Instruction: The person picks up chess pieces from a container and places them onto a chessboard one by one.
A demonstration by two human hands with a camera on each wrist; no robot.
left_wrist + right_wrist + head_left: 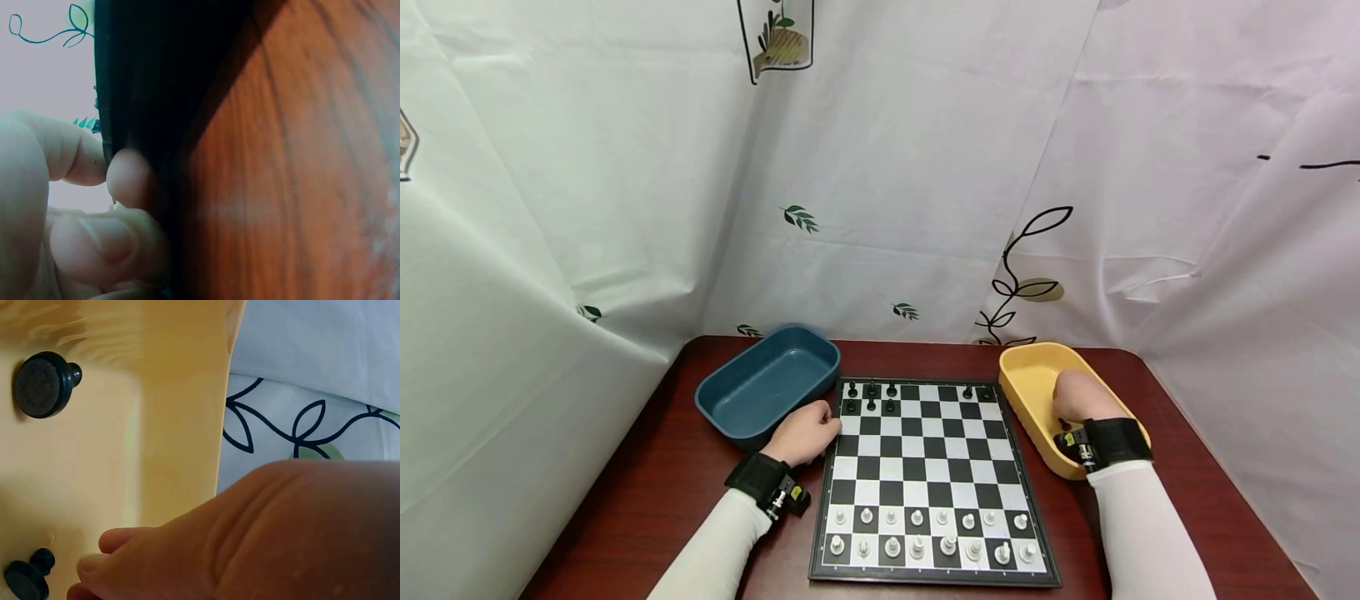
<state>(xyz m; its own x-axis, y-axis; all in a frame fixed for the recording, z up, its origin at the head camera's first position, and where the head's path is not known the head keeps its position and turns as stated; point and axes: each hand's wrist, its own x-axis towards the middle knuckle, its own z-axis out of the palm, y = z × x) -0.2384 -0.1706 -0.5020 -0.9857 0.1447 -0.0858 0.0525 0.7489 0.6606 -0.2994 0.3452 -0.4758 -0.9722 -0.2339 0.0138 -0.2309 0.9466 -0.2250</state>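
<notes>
My left hand (808, 432) rests at the left edge of the chessboard (925, 450), fingers loosely bent. In the left wrist view a fingertip (129, 178) touches the board's dark side, with the thumb (103, 247) below it. My right hand (1084, 397) reaches down into the yellow tray (1018, 367). Beside its fingers in the right wrist view lies a black chess piece (26, 580), and another black piece (44, 384) lies farther along the tray floor. The fingertips are partly out of frame, so whether they pinch anything is hidden.
Two rows of white pieces (917, 546) stand along the board's near side. Black pieces (872, 405) stand at its far left corner, with two more (967, 392) at the far right. A blue tray (767, 387) sits left of the board on the red-brown table (647, 500).
</notes>
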